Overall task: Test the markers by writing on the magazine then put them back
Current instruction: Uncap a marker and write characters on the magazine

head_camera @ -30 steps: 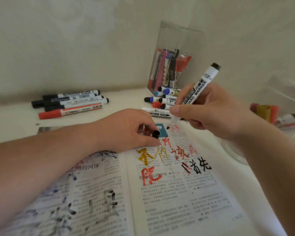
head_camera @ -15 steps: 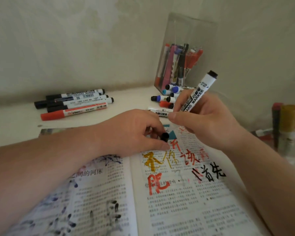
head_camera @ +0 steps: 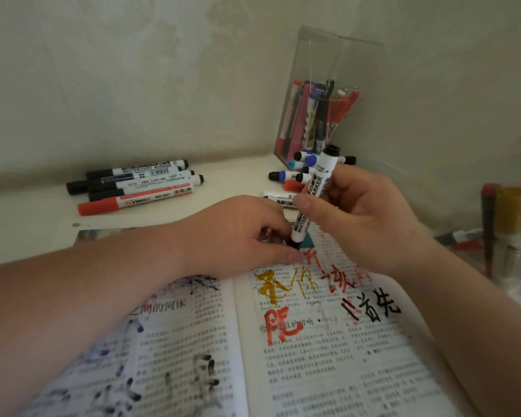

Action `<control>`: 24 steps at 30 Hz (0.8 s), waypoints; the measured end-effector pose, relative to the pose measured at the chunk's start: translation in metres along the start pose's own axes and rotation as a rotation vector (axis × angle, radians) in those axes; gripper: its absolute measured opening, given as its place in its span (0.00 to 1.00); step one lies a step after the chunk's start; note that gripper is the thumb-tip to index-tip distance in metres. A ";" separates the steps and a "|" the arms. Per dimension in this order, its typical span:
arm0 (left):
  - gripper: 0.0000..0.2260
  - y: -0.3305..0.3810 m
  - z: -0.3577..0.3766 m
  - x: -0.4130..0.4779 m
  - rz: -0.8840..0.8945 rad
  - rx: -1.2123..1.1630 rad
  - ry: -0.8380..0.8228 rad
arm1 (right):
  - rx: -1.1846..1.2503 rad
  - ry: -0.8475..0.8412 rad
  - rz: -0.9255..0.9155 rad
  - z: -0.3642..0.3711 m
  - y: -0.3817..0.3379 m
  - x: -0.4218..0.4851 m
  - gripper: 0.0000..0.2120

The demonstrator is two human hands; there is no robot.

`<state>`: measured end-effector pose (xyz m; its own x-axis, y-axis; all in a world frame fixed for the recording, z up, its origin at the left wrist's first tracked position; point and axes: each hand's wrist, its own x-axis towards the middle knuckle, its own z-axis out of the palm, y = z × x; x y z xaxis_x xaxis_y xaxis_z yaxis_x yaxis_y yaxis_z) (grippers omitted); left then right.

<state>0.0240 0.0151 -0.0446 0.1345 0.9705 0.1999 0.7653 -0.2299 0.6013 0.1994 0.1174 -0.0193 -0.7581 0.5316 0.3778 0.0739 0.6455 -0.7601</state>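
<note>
An open magazine lies in front of me, with red, yellow and black characters written on its right page. My right hand grips a white whiteboard marker, nearly upright, tip down. My left hand rests on the top of the page and pinches the black cap. The marker's lower end sits in that cap. A clear box with several markers stands in the back corner, and more markers lie loose at its foot.
Several capped markers lie in a row at the back left of the white table. A clear container with red and gold markers stands at the right edge. Walls close the corner behind.
My right hand swung the marker more upright and brought its tip down into the cap that my left hand pinches. The view shifted slightly.
</note>
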 end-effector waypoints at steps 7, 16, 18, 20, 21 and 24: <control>0.08 0.001 0.000 -0.001 -0.005 0.017 -0.006 | -0.185 -0.062 0.019 0.000 -0.010 -0.006 0.10; 0.13 0.004 0.004 -0.003 0.084 0.054 0.069 | -0.349 0.006 0.002 0.004 -0.019 -0.009 0.16; 0.20 0.002 0.006 -0.002 0.076 0.081 0.153 | -0.313 0.086 -0.010 0.006 -0.020 -0.008 0.11; 0.26 0.004 0.007 0.000 0.065 0.148 0.243 | -0.190 0.214 -0.025 0.004 -0.027 -0.007 0.22; 0.25 0.007 0.007 0.000 0.067 0.181 0.292 | -0.155 0.267 -0.064 0.002 -0.031 -0.006 0.27; 0.17 0.024 0.006 -0.002 0.095 0.266 0.396 | -0.247 0.295 -0.173 -0.004 -0.046 -0.007 0.29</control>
<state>0.0460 0.0086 -0.0350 0.0010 0.8325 0.5541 0.9024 -0.2395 0.3583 0.2038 0.0868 0.0150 -0.5576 0.5152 0.6509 0.1424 0.8319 -0.5364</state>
